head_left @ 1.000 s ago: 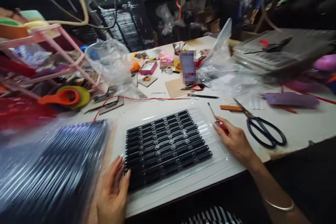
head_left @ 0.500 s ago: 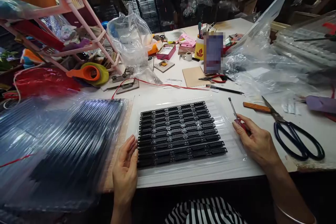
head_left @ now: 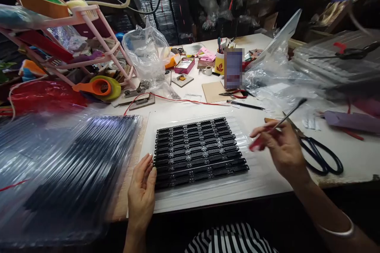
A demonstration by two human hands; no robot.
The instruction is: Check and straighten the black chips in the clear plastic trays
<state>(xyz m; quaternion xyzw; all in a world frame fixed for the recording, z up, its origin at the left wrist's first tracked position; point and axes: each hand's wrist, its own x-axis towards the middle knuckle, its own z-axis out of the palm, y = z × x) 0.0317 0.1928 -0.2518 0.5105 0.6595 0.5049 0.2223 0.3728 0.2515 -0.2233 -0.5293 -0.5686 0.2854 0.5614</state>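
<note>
A clear plastic tray [head_left: 242, 187] holds rows of black connector-like strips [head_left: 196, 150] in front of me. My left hand [head_left: 142, 184] grips the tray's left edge, its thumb by the ends of the lower strips and its fingers curled. To the right of the tray, my right hand [head_left: 283, 150] is raised and closed on a screwdriver [head_left: 292, 112] with a red handle. Its thin metal shaft points up and to the right, with a dark tip. The handle is slightly blurred, and the tip touches nothing.
Film-wrapped stacks of black strips [head_left: 80, 166] lie at the left. Scissors [head_left: 322, 158] rest behind my right hand. Pliers [head_left: 237, 94], a black pen [head_left: 246, 105] and a red cord [head_left: 178, 99] lie farther back. A pink rack [head_left: 103, 53] and plastic bags [head_left: 145, 53] stand at the back left.
My right hand has lifted from the tray's right edge and turned, swinging the screwdriver's shaft to point up and right. My left hand stays at the tray. The view has shifted slightly.
</note>
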